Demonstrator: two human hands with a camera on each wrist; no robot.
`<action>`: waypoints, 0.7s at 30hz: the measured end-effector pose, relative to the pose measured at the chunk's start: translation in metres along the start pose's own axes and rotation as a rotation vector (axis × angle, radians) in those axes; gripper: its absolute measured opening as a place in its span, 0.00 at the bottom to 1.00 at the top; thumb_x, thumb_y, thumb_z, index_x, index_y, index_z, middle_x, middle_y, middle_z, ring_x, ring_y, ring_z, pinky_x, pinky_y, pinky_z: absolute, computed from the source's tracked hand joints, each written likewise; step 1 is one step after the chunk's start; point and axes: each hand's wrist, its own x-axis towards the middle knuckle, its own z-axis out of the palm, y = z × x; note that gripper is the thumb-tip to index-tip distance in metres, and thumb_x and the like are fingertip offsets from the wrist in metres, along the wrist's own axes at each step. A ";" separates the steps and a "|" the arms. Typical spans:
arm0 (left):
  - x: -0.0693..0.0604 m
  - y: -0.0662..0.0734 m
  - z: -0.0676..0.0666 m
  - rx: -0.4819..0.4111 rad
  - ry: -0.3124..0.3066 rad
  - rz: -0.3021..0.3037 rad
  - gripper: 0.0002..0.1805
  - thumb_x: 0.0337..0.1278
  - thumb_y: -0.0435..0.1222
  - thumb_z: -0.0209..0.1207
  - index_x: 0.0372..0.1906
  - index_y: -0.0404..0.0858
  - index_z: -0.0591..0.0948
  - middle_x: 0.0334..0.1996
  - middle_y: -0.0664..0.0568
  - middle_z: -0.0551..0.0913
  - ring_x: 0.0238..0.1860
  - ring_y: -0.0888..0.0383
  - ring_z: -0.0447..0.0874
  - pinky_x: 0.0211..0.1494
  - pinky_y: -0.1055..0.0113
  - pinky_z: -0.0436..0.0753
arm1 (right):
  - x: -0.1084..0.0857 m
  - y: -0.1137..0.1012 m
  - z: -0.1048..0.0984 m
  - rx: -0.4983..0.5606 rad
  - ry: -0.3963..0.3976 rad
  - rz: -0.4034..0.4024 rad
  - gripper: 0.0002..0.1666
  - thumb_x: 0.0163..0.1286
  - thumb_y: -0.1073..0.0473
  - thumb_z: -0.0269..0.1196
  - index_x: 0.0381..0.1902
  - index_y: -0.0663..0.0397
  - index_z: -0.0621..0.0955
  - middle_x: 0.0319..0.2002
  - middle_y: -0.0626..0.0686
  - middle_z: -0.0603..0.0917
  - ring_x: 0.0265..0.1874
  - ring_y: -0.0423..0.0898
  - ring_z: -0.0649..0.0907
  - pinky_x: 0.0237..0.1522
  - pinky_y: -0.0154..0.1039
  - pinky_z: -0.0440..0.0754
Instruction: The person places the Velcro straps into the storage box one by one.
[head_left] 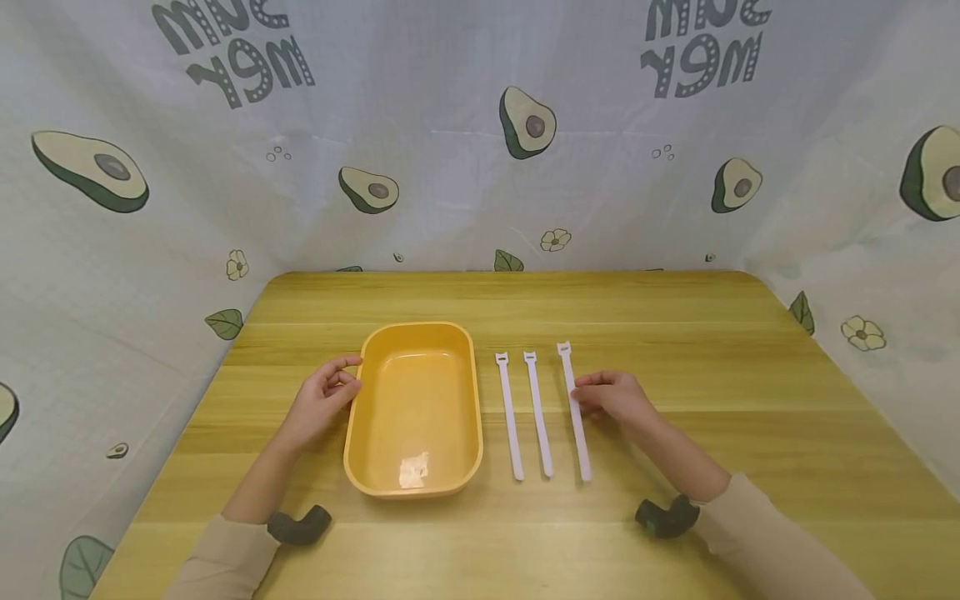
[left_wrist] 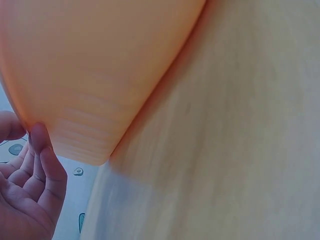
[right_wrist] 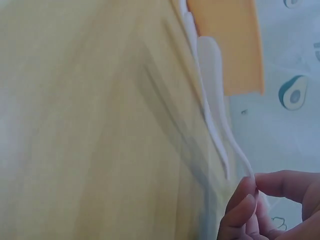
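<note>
Two white straps (head_left: 537, 408) lie parallel on the table (head_left: 675, 333), just right of a yellow tray (head_left: 415, 392), slotted heads pointing away from the person; the gap between them probably leaves fingers room. A third strap (head_left: 578, 429) is beside them in the right hand (head_left: 611, 398), its grip narrowed to a fingertip pinch near mid-length, which suits so thin a band. The left hand (head_left: 330, 392) has its grip closed lightly on the tray's left rim, presumably to steady it.
</note>
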 end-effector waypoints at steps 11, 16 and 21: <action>0.000 0.002 0.000 -0.006 0.009 -0.029 0.21 0.68 0.27 0.54 0.62 0.22 0.68 0.35 0.38 0.77 0.29 0.61 0.78 0.36 0.71 0.80 | -0.007 -0.013 0.009 0.174 -0.101 0.027 0.19 0.65 0.68 0.63 0.51 0.75 0.75 0.26 0.48 0.84 0.24 0.38 0.82 0.28 0.29 0.80; 0.001 -0.001 0.000 -0.001 0.008 -0.009 0.21 0.68 0.28 0.54 0.62 0.22 0.68 0.35 0.42 0.78 0.29 0.62 0.79 0.36 0.71 0.81 | -0.011 -0.017 0.017 0.213 -0.146 0.002 0.18 0.64 0.68 0.63 0.50 0.75 0.75 0.26 0.48 0.84 0.24 0.38 0.82 0.28 0.29 0.80; 0.001 -0.003 -0.001 -0.001 0.000 -0.010 0.21 0.69 0.28 0.54 0.62 0.23 0.68 0.35 0.41 0.78 0.30 0.62 0.79 0.37 0.71 0.81 | -0.013 -0.022 0.024 0.236 -0.181 -0.009 0.18 0.64 0.69 0.63 0.50 0.75 0.75 0.27 0.48 0.83 0.24 0.39 0.82 0.28 0.29 0.80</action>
